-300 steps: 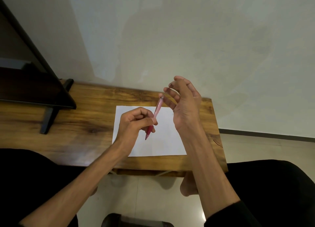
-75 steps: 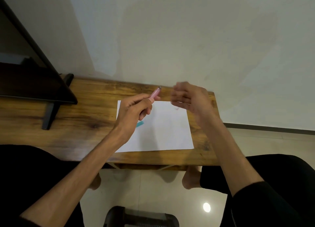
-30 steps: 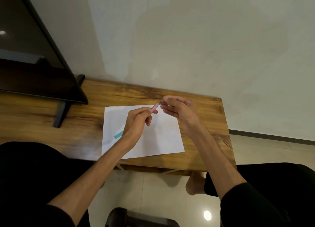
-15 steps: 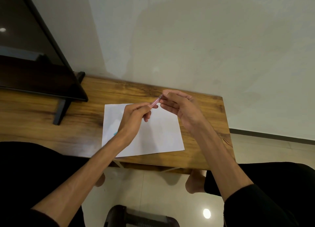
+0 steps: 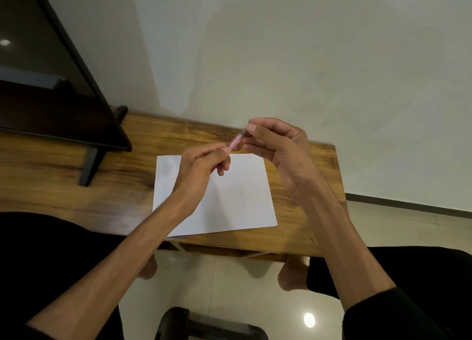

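Note:
A pink pen [image 5: 235, 141] is held in the air above a white sheet of paper [image 5: 237, 202] on the wooden table [image 5: 301, 186]. My left hand [image 5: 201, 168] grips the pen's lower part with curled fingers. My right hand [image 5: 275, 148] pinches the pen's upper, dark tip between thumb and fingertips. Most of the pen's barrel is hidden inside my left hand. Both hands hover over the far edge of the sheet.
A dark flat screen [image 5: 51, 89] on a black stand [image 5: 89, 168] occupies the table's left part. The wall rises right behind the table. My feet [image 5: 291, 276] rest on the shiny tiled floor below, and a black object [image 5: 204, 324] sits at the bottom edge.
Ten seconds ago my left hand held the pen alone, tip down. My right hand has since closed in and pinched its upper end. The teal piece on the paper is now hidden under my left arm.

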